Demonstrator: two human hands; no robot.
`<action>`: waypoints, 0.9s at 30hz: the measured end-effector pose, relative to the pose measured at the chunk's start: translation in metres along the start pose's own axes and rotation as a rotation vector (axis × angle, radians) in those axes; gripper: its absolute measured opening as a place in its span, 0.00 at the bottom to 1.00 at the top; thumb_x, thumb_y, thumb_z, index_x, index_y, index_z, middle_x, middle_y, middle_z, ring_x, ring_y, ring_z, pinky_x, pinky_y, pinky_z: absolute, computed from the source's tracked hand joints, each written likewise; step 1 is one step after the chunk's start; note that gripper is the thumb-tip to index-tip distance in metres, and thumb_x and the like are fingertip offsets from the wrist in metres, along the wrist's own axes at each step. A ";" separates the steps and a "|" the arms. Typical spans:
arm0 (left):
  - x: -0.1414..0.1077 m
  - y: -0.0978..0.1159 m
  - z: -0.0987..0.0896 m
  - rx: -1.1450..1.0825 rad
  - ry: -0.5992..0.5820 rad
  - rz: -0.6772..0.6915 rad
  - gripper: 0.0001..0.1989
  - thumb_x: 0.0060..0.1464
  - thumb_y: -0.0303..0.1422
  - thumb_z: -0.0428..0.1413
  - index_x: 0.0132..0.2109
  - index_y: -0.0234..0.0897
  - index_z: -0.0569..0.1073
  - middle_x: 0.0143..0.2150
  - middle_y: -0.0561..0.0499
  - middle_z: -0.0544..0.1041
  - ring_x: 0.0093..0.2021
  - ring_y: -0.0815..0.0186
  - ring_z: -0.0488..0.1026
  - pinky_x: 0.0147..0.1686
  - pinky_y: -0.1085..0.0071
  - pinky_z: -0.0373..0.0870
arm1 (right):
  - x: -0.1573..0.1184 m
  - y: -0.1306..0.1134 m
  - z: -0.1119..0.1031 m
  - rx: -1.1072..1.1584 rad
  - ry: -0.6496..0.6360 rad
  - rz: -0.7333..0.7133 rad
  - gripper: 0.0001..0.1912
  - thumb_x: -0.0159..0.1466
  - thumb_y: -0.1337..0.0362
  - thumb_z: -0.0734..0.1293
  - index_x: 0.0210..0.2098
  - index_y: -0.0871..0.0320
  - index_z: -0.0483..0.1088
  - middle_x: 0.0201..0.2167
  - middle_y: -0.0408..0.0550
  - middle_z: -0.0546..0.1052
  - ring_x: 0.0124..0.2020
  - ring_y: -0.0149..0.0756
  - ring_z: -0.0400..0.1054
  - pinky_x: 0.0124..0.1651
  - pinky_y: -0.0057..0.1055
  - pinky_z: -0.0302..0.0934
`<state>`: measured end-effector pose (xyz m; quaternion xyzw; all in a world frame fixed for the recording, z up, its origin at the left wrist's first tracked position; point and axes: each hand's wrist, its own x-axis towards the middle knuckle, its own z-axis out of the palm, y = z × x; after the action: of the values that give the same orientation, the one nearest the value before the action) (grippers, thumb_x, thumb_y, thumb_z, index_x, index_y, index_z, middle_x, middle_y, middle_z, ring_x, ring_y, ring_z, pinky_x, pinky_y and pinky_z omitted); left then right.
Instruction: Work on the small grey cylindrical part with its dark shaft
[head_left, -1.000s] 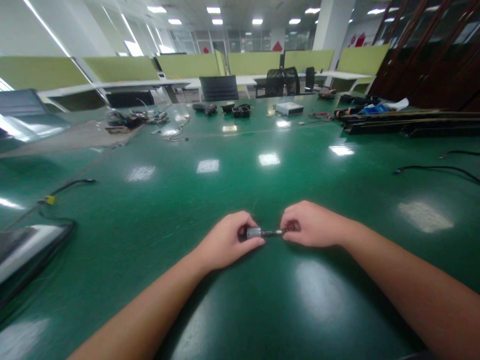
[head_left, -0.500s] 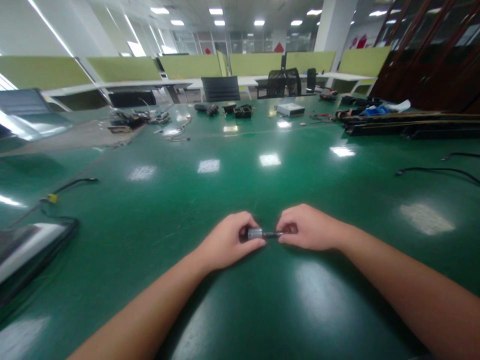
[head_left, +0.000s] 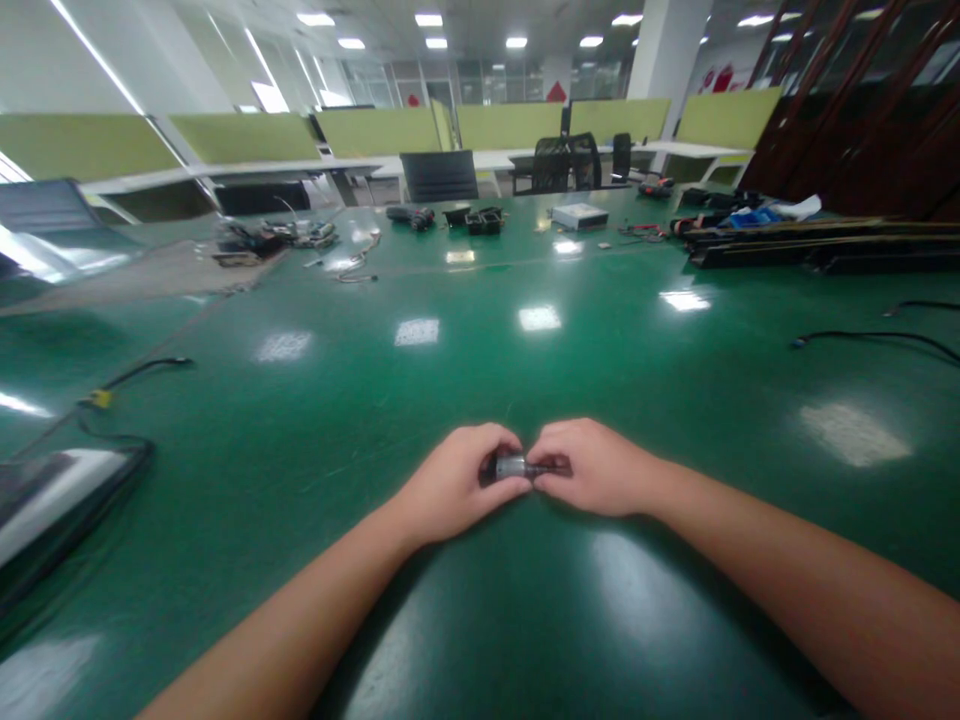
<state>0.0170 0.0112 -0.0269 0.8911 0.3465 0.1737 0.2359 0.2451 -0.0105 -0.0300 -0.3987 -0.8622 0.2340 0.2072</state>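
Between my two hands is a small silver cylinder [head_left: 511, 467] with a dark left end and a thin dark shaft at its right; its exact kind is too small to tell. My left hand [head_left: 454, 485] is closed around the cylinder, thumb below and fingers above. On the shaft, close to the cylinder, my right hand [head_left: 589, 465] is closed in a pinch. The fingertips of both hands nearly meet. Part of the shaft shows inside the curl of my right fingers. Both hands are low over the green tabletop [head_left: 480, 390].
A grey-and-black device [head_left: 60, 495] with a black cable lies at the left edge. Black cables [head_left: 862, 338] are at the right. Farther back are a flat silver box [head_left: 580, 216], black adapters [head_left: 480, 220], tangled parts [head_left: 262, 240] and long black strips [head_left: 810, 245].
My right hand has slid left along the shaft, closer to the cylinder and my left hand. The left hand keeps its grip and has barely moved.
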 end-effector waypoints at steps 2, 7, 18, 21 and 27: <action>0.000 0.000 0.000 -0.006 -0.006 0.025 0.11 0.59 0.40 0.61 0.46 0.40 0.75 0.40 0.52 0.77 0.38 0.64 0.72 0.39 0.68 0.65 | 0.000 0.001 0.001 0.003 0.005 -0.001 0.04 0.61 0.68 0.70 0.36 0.58 0.77 0.30 0.44 0.75 0.31 0.30 0.65 0.35 0.27 0.56; 0.000 0.001 0.000 -0.001 -0.004 0.022 0.11 0.59 0.40 0.61 0.45 0.40 0.75 0.39 0.52 0.77 0.38 0.63 0.73 0.39 0.68 0.66 | 0.000 0.001 0.001 0.018 -0.002 0.002 0.05 0.61 0.68 0.70 0.37 0.58 0.77 0.31 0.43 0.75 0.31 0.30 0.66 0.36 0.27 0.56; 0.001 0.000 0.000 -0.002 -0.020 0.028 0.10 0.58 0.39 0.62 0.45 0.40 0.75 0.40 0.51 0.77 0.39 0.63 0.73 0.41 0.67 0.66 | -0.001 0.000 0.000 0.028 -0.019 0.014 0.06 0.61 0.68 0.70 0.38 0.58 0.78 0.32 0.45 0.75 0.32 0.31 0.66 0.36 0.27 0.56; 0.001 0.000 0.000 0.003 -0.024 0.033 0.11 0.57 0.38 0.62 0.44 0.40 0.75 0.40 0.50 0.77 0.40 0.62 0.73 0.41 0.67 0.66 | -0.001 0.000 0.000 0.025 -0.016 0.018 0.06 0.61 0.67 0.70 0.38 0.58 0.78 0.32 0.45 0.75 0.32 0.31 0.66 0.37 0.27 0.56; 0.002 0.000 0.000 0.014 -0.033 0.045 0.10 0.57 0.38 0.63 0.44 0.39 0.76 0.40 0.50 0.77 0.40 0.62 0.74 0.41 0.67 0.66 | -0.001 0.001 0.001 0.023 -0.017 0.009 0.05 0.61 0.67 0.70 0.37 0.58 0.77 0.32 0.44 0.75 0.32 0.31 0.66 0.36 0.27 0.56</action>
<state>0.0186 0.0124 -0.0264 0.9032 0.3234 0.1619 0.2313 0.2459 -0.0106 -0.0313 -0.3980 -0.8594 0.2483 0.2034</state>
